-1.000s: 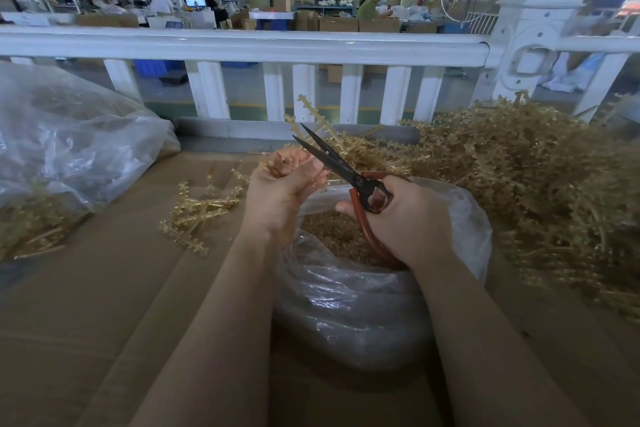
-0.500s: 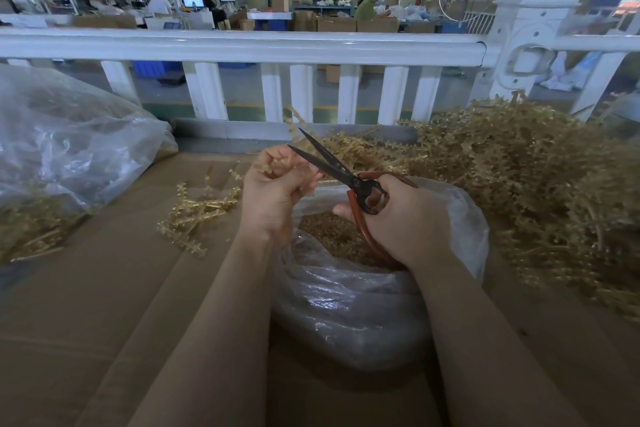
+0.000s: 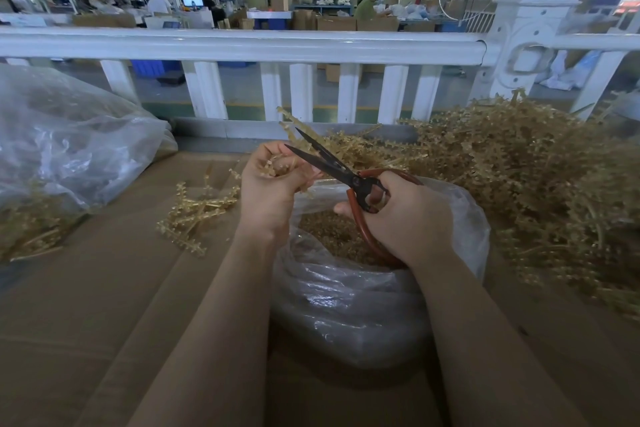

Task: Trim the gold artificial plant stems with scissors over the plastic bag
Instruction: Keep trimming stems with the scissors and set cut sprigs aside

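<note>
Right now I have a gold stem bunched in my left hand, fingers curled round it, just above the left rim of the plastic bag. My right hand grips the red-handled scissors over the bag's mouth, blades parted, their tips reaching past the left hand's fingers. I judge this is mid-trim: the blades are set for a cut but not closed on anything I can make out. The next move calls for feeding the stem's end between the blades while keeping my fingertips back, and cutting over the bag opening so the offcut falls onto the clippings already inside.

Left of the bag lie a few loose stems on the cardboard surface, with open room there for laying down finished ones. Right of the bag the big pile of gold stems crowds close, nearly touching it. Beyond the bag the white railing closes off the far edge; a second clear bag sits well to the left.
</note>
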Tool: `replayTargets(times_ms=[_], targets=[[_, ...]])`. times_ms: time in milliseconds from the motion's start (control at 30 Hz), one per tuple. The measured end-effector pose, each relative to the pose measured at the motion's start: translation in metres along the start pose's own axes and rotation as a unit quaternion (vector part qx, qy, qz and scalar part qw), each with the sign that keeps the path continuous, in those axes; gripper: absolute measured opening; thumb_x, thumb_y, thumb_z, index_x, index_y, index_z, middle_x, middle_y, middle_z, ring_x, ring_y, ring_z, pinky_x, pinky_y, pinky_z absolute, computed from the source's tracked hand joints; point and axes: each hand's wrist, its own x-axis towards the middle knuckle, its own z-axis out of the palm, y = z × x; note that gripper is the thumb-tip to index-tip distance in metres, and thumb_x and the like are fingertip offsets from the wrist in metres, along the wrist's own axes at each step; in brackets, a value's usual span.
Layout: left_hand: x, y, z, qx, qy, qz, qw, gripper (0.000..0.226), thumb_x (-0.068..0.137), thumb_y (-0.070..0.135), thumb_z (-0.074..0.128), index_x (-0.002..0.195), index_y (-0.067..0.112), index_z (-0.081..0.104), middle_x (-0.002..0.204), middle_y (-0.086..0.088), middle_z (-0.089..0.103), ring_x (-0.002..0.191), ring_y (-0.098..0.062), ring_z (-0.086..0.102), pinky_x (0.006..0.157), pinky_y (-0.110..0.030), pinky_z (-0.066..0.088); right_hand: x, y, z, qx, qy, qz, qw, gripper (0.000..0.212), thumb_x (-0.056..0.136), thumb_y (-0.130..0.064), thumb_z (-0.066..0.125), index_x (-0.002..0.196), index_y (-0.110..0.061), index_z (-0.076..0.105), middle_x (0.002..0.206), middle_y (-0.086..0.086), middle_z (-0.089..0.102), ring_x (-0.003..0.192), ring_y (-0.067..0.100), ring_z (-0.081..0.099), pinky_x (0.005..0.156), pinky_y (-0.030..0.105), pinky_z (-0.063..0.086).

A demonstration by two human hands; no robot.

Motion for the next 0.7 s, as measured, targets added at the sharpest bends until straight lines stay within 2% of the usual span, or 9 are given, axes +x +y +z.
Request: replayTargets(times_ms=[100, 233, 400, 567, 700], targets=[[0.0005, 0.0003, -0.0003, 0.004, -0.001, 0.000, 1.000, 0.030, 0.076, -0.015, 0.072, 0.102, -0.002, 0.061, 0.082, -0.011, 0.069, 0.077, -0.021, 0.066, 0.071, -0.032, 0.056, -0.0013, 0.0002, 0.0003, 0.007, 0.004, 0.000, 1.000, 0.040, 0.073, -0.084, 0.057, 0.087, -0.047, 0.054, 0.063, -0.027, 0.050, 0.062, -0.010, 0.042, 0.054, 0.012, 0.031], [0.0001, 0.0016, -0.0023, -0.011, -0.041, -0.019, 0.999, 0.017, 0.084, -0.008, 0.067, 0.086, 0.008, 0.069, 0.082, -0.005, 0.074, 0.080, -0.018, 0.069, 0.078, -0.031, 0.056, -0.0019, 0.0023, 0.0021, 0.007, 0.013, 0.000, 1.000, 0.049, 0.073, -0.086, 0.053, 0.094, -0.043, 0.063, 0.065, -0.028, 0.049, 0.068, -0.003, 0.047, 0.055, 0.011, 0.032], [-0.0008, 0.0007, -0.0035, -0.048, -0.035, -0.047, 0.997, 0.016, 0.091, -0.001, 0.062, 0.082, 0.008, 0.072, 0.078, -0.005, 0.074, 0.071, -0.015, 0.069, 0.075, -0.025, 0.056, -0.0027, 0.0000, 0.0006, 0.008, 0.016, -0.008, 1.000, 0.042, 0.073, -0.085, 0.052, 0.084, -0.045, 0.049, 0.062, -0.026, 0.046, 0.063, -0.004, 0.044, 0.052, 0.013, 0.031], [-0.0021, 0.0006, -0.0036, -0.017, -0.059, -0.049, 0.997, 0.015, 0.092, 0.006, 0.063, 0.078, 0.007, 0.068, 0.069, -0.002, 0.067, 0.066, -0.012, 0.062, 0.067, -0.022, 0.052, -0.0026, 0.0020, 0.0024, 0.011, 0.017, -0.006, 1.000, 0.046, 0.074, -0.084, 0.054, 0.089, -0.040, 0.058, 0.067, -0.026, 0.050, 0.069, -0.003, 0.048, 0.055, 0.012, 0.033], [-0.0032, -0.0004, -0.0043, 0.014, -0.079, -0.029, 0.996, 0.012, 0.086, 0.012, 0.067, 0.078, 0.005, 0.063, 0.071, -0.006, 0.061, 0.069, -0.017, 0.052, 0.071, -0.026, 0.045, -0.0009, 0.0019, 0.0030, 0.016, 0.011, -0.003, 1.000, 0.042, 0.074, -0.083, 0.054, 0.087, -0.044, 0.050, 0.070, -0.027, 0.050, 0.072, -0.002, 0.050, 0.057, 0.013, 0.035]])
